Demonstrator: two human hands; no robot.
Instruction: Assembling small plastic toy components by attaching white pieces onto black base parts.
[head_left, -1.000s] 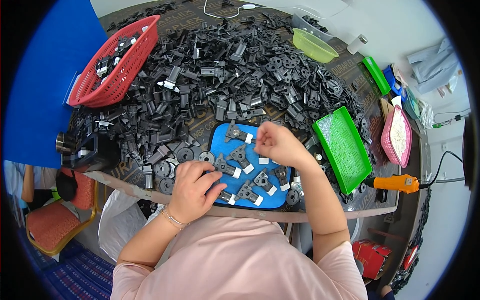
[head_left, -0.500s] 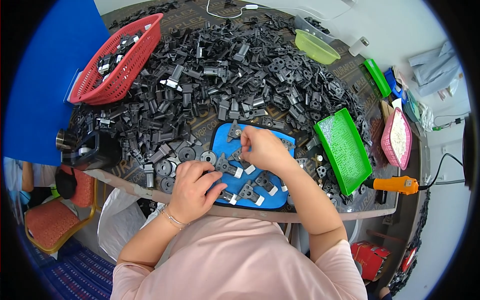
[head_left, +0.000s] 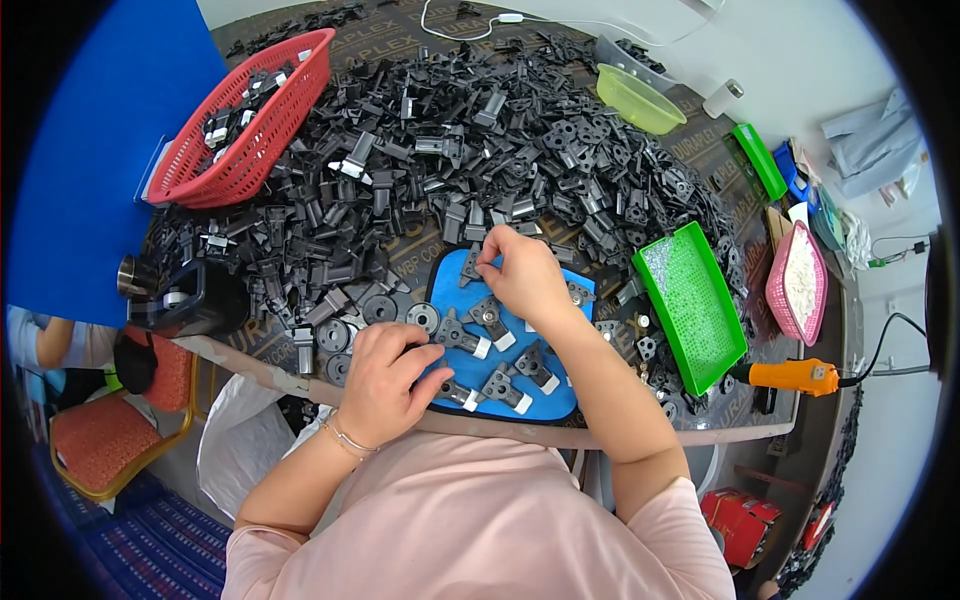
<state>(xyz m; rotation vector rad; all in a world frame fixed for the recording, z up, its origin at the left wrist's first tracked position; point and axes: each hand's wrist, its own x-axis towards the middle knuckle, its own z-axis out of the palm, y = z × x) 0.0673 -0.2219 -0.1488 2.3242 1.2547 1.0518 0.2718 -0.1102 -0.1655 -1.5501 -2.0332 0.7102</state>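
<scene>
A blue mat with a dark rim lies in front of me. On it rest several black plastic brackets, many with white end pieces. My right hand is over the mat's far part, thumb and fingertips pinched against the farthest bracket; what they grip is too small to make out. My left hand hovers at the mat's left edge with curled fingers. Something dark shows between its thumb and fingers, but its kind is hidden. Round black discs lie just beyond the left hand.
A wide heap of black plastic parts covers the table beyond the mat. A red basket stands far left, a green tray at right, a yellow-green basin behind. An orange-handled tool lies at the right edge.
My right hand has moved away from me, from a bracket in the middle of the mat to the farthest one. The left hand has barely moved.
</scene>
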